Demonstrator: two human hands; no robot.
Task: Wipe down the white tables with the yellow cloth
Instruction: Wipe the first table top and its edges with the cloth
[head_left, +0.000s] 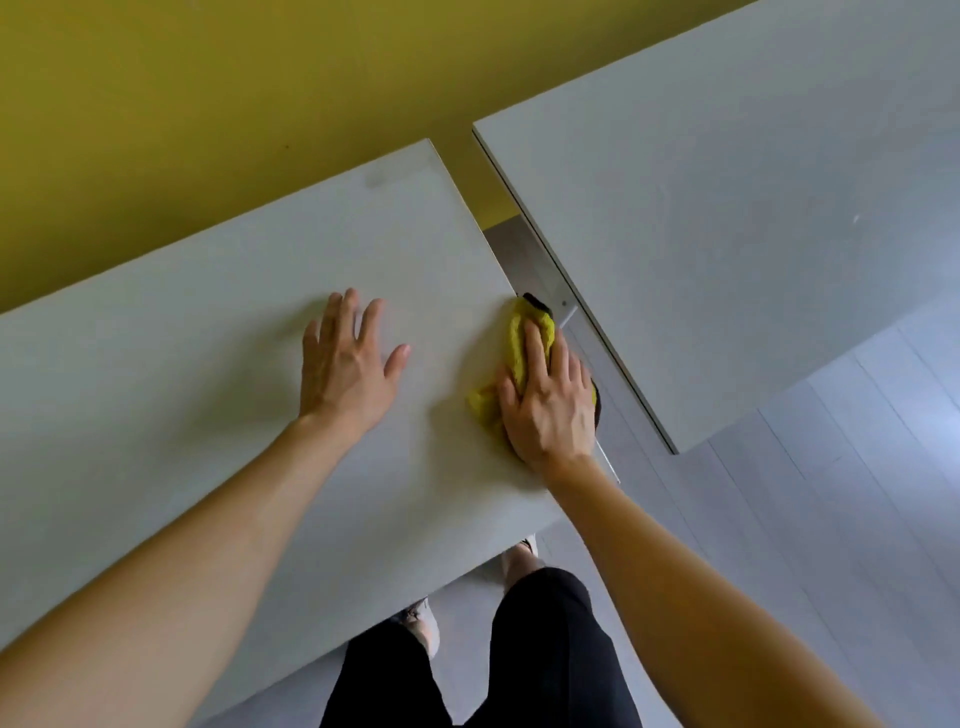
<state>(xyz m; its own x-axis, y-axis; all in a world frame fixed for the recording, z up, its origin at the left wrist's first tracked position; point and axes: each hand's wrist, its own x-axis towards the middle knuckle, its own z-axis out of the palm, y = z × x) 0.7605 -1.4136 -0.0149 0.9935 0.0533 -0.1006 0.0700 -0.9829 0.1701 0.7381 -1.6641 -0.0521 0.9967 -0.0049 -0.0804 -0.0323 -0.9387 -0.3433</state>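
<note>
A white table (208, 374) fills the left and middle of the head view. A second white table (727, 208) stands to its right across a narrow gap. The yellow cloth (519, 338), bunched with a dark edge, lies at the right edge of the near table. My right hand (550, 400) presses flat on the cloth with straight fingers, some reaching over the table edge. My left hand (348, 364) rests flat on the tabletop with fingers spread, a hand's width left of the cloth.
A yellow wall (208, 104) runs behind both tables. Grey plank floor (857, 493) shows at the right and in the gap between the tables. My legs in dark trousers (519, 665) and my shoes stand at the near table's front edge.
</note>
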